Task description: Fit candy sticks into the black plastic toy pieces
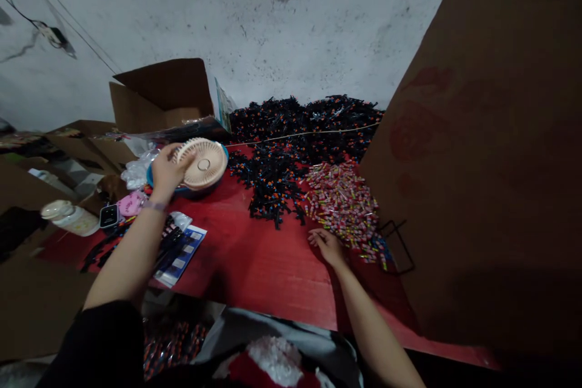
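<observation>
My left hand grips the rim of a round cream-coloured fan with a ribbed grille and a ring at its centre. The fan is over a blue basin, which it largely covers. On the red tabletop, my right hand rests with loosely bent fingers, somewhat apart, and nothing shows in them. Just beyond it lies a heap of small pink-and-yellow wrapped pieces. Left of that heap spreads a pile of small black pieces with orange and blue bits.
A tall cardboard sheet walls off the right side. An open carton stands at the back left. Near my left forearm are a white jar, a smartwatch-like device and a blue printed card. A cord crosses the black pile.
</observation>
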